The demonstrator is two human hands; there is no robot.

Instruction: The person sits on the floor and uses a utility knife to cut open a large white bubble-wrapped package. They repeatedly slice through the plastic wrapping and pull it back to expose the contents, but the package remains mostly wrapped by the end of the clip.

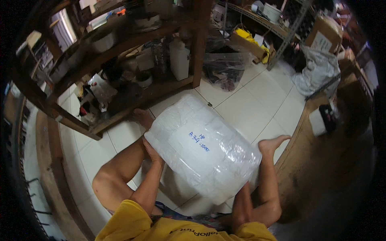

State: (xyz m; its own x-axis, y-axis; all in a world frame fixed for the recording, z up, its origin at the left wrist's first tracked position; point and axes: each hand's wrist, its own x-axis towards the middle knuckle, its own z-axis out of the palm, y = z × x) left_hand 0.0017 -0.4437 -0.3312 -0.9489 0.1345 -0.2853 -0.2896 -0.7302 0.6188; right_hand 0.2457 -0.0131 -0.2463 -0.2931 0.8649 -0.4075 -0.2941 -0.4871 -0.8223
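Observation:
A large white bundle [217, 154], wrapped in shiny clear film, is tilted between my bent legs, its right end lower. Blue handwriting marks its upper face. My left hand [152, 151] is closed against the bundle's left end, its fingertips hidden behind the wrap. At the lower right, my right hand [245, 188] reaches beneath the other end and supports it; most of that hand is covered by the bundle. A shadow on the tiles shows below the bundle's near side.
A dark wooden shelf [140, 94] with containers stands at the left. Past the bundle lies a clear plastic bag [227, 66] on the tiled floor [251, 102]. A metal rack [287, 42], a pale sack [319, 70] and a brown cardboard sheet [299, 160] are to the right.

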